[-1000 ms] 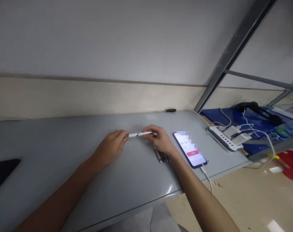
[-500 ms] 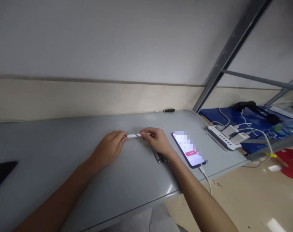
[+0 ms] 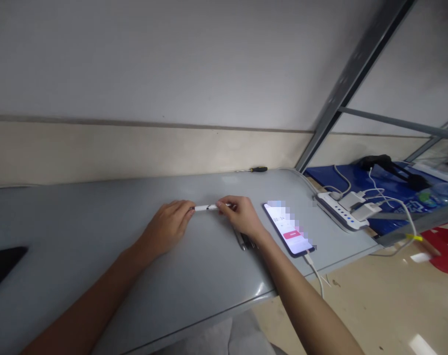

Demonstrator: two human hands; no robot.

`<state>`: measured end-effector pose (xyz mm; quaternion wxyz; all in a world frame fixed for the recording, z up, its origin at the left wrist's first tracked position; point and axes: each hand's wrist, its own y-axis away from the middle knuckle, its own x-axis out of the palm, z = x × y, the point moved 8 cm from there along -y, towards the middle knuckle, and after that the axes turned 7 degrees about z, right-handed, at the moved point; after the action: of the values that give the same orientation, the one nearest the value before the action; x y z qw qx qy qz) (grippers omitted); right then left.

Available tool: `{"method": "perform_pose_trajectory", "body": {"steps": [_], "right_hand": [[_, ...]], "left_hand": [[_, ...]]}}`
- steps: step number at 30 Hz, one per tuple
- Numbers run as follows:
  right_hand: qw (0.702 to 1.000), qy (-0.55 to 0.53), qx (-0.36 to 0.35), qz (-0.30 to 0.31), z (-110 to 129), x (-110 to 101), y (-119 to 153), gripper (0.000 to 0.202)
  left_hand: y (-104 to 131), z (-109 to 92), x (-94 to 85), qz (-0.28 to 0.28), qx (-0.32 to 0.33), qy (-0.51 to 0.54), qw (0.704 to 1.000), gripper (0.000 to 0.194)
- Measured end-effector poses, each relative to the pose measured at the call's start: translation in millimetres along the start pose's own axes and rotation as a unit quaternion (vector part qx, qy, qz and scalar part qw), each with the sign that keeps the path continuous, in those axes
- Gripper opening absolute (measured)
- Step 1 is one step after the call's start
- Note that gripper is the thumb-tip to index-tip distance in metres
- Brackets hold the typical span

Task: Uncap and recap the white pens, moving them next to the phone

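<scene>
A slim white pen (image 3: 205, 208) with dark markings lies level between my hands, just above or on the grey tabletop (image 3: 98, 212); I cannot tell if it touches. The fingers of my left hand (image 3: 170, 219) are closed on its left end. With thumb and fingertips, my right hand (image 3: 238, 212) pinches the right end. Both tips of the pen are partly covered by fingers. Under my right wrist lie several slender metallic or dark items, perhaps pens (image 3: 242, 240), mostly hidden by the hand and forearm.
Right of my hand lies a lit phone (image 3: 288, 229) with a white cable (image 3: 314, 271). Beyond it sits a white power strip (image 3: 342, 212) with plugged chargers. A small screwdriver (image 3: 258, 169) rests by the wall. A dark object (image 3: 4, 264) is at the left; a metal post (image 3: 330, 111) rises behind.
My right fingers have shifted very slightly to the right along the pen, and its dark markings look a little different. My left hand stays in place.
</scene>
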<state>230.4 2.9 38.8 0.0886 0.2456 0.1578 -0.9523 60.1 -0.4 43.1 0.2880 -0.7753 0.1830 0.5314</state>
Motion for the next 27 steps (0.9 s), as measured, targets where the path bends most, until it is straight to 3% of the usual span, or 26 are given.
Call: {"method": "perform_pose_trajectory", "body": {"steps": [7, 18, 27], "right_hand": [[0.998, 0.008, -0.067, -0.011, 8, -1, 0, 0.005], [0.985, 0.109, -0.135, -0.013, 18, 2, 2, 0.021], [0.984, 0.129, -0.124, -0.001, 15, 4, 2, 0.028]], "left_hand": [[0, 2, 1.6, 0.007, -0.003, -0.006, 1.0, 0.036], [-1, -2, 0.8, 0.032, -0.022, 0.021, 0.999, 0.038], [0, 0, 1.6, 0.025, -0.011, 0.013, 1.0, 0.039]]}}
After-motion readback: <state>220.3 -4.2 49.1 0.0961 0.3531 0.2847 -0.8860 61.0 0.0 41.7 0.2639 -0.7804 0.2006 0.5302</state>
